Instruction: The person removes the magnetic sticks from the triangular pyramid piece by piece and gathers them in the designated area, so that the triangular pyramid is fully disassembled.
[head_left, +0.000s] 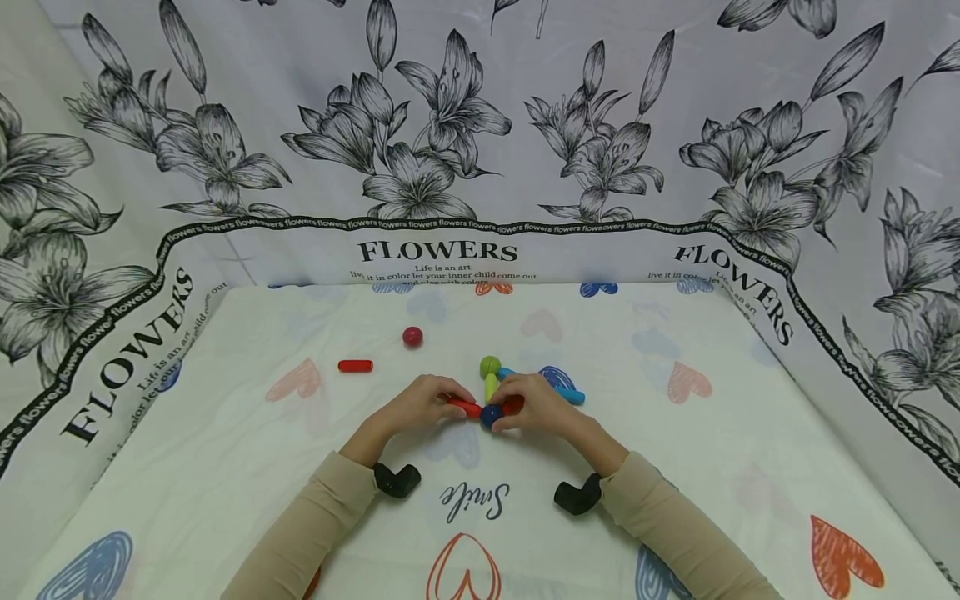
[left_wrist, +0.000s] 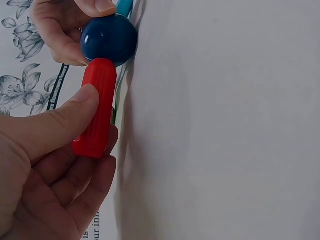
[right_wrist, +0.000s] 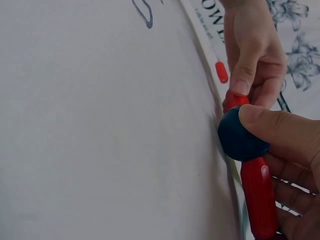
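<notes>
The blue ball (head_left: 491, 415) sits on the bench (head_left: 675, 467) between the two hands, a red rod on each side of it along one left-right line. The left rod (left_wrist: 96, 107) touches the ball end-on, pinched between the left hand's (head_left: 420, 404) thumb and fingers. The right hand (head_left: 536, 407) grips the right rod (right_wrist: 260, 197), thumb on the ball. Behind stand a green ball (head_left: 490, 365) and rod; a loose red rod (head_left: 355, 365) and red ball (head_left: 412, 336) lie left, apart.
</notes>
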